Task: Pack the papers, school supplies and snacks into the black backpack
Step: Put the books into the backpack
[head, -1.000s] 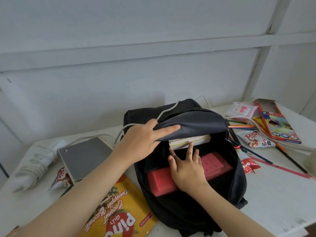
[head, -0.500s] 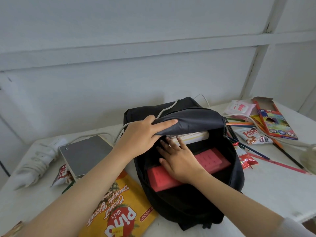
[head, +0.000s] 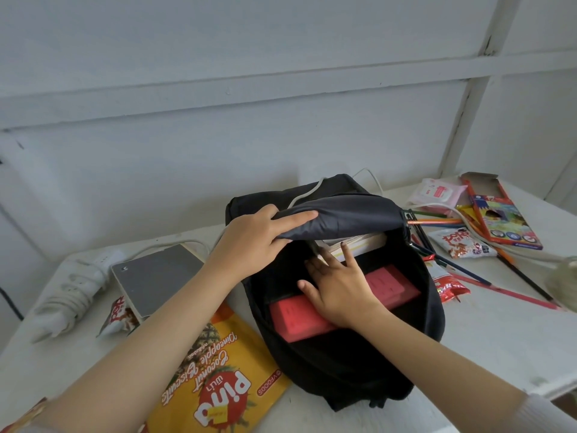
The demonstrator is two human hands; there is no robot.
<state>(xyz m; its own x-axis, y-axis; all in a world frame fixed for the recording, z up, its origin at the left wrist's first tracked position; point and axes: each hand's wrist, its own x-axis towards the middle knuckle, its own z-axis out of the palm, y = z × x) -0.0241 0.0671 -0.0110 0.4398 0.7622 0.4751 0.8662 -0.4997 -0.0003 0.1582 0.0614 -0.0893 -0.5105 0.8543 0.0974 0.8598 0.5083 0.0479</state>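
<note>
counter (head: 487, 339): white, one. Bare surface lay to the right of the backpack, out to the near right edge.
black backpack (head: 343, 364): one, lying mid-counter with its main compartment open and its lower end close to the near edge.
biscuit bag (head: 218, 379): one, yellow, flat just left of the backpack. It read "Pina", "Pineapple Coconut Biscuits" and "VFOODS", upside down to the camera, and its near end ran out of frame.
grey pad (head: 156, 276): one, at far left, with a small white mark at one corner.
power strip (head: 78, 282): one, white, cord wound round it, near the left edge.
red case (head: 293, 317): one, lying inside the backpack.
pencil box (head: 502, 220): one, end flap open, at far right. Print too small to read.
papers (head: 359, 245): one stack, inside the backpack under the raised flap.
left hand (head: 259, 242): gripped the backpack's flap and held it up.
right hand (head: 337, 282): inside the backpack, released, with fingers spread. It rested on the red case, fingertips against the papers.
snack packets (head: 462, 245): three small ones on the counter, two to the right and one under the grey pad's corner. Red lettering, not legible.
loose pencils (head: 505, 295): several, to the right of the backpack.
</note>
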